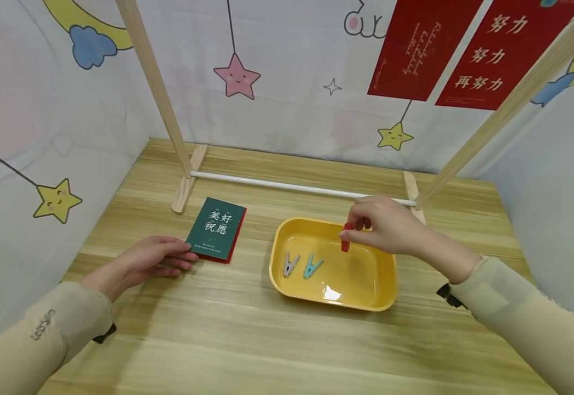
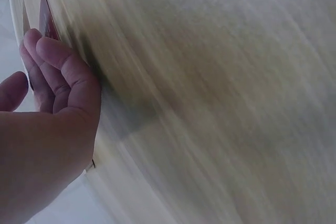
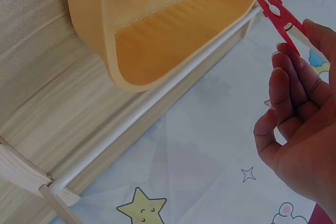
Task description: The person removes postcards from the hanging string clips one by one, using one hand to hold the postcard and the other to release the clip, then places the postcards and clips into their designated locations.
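My right hand (image 1: 388, 225) pinches a red clothespin (image 1: 345, 239) between thumb and fingertips, above the yellow tray (image 1: 287, 291). In the right wrist view the red clothespin (image 3: 281, 17) points away from the hand, its handle ends at the thumb and a finger. At the left, my left hand (image 1: 153, 259) has its fingertips at the lower left corner of a dark green card (image 1: 215, 230) with white characters. Red shows under the card's edge. The left wrist view shows loosely bent fingers (image 2: 60, 72), the thumb apart from them.
Inside the tray lie a grey clothespin (image 1: 290, 265) and a teal clothespin (image 1: 311, 266). Behind stands a wooden frame with slanted posts (image 1: 156, 82) and a white crossbar (image 1: 277, 185) low near the table. Two red cards (image 1: 425, 49) hang at the upper right. Printed cloth walls surround the table.
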Demonstrator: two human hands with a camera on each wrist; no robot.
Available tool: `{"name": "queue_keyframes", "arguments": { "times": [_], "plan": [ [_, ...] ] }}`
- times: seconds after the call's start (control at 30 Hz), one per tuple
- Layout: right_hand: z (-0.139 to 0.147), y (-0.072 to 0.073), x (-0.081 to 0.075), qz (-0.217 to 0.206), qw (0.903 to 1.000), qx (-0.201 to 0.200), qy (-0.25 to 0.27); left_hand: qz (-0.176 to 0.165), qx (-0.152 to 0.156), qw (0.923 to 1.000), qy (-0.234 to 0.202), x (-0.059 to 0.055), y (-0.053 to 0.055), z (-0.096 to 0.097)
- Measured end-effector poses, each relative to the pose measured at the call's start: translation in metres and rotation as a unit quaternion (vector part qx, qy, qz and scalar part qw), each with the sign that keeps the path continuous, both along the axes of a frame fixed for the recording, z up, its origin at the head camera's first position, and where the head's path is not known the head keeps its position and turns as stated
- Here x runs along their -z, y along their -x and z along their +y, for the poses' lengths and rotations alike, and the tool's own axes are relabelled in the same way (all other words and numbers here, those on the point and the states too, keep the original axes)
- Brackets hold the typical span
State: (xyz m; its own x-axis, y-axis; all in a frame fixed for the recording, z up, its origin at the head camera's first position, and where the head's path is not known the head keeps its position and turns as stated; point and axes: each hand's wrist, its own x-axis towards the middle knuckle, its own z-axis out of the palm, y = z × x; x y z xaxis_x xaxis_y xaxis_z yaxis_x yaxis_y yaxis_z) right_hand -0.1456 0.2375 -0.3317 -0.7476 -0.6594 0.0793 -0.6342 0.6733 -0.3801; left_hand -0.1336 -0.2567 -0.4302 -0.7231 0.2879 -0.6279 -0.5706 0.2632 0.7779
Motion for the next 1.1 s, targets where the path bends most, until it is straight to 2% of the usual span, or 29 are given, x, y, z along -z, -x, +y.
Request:
{"name": "queue_keyframes", "arguments": {
  "times": [0.13, 0.33, 0.6, 0.8, 1.1],
  "plan": [
    [0.0, -0.001, 0.0, 0.006, 1.0, 0.0, 0.0, 0.01, 0.008, 0.9999, 0.007, 0.0, 0.0, -0.001],
    [0.0, -0.002, 0.0, -0.001, 1.0, 0.002, -0.005, 0.048, 0.039, 0.9969, 0.048, -0.007, 0.0, -0.001],
    [-0.004, -0.007, 0.015, -0.036, 0.9975, 0.013, -0.059, 0.097, 0.087, 0.9835, 0.126, -0.014, -0.001, -0.001],
    [-0.008, -0.009, 0.032, -0.049, 0.9948, 0.01, -0.088, 0.114, 0.087, 0.979, 0.145, -0.015, -0.001, 0.002],
    [-0.013, -0.004, 0.048, -0.079, 0.9895, 0.022, -0.119, 0.121, 0.085, 0.9776, 0.15, -0.02, 0.001, 0.003]
  ]
}}
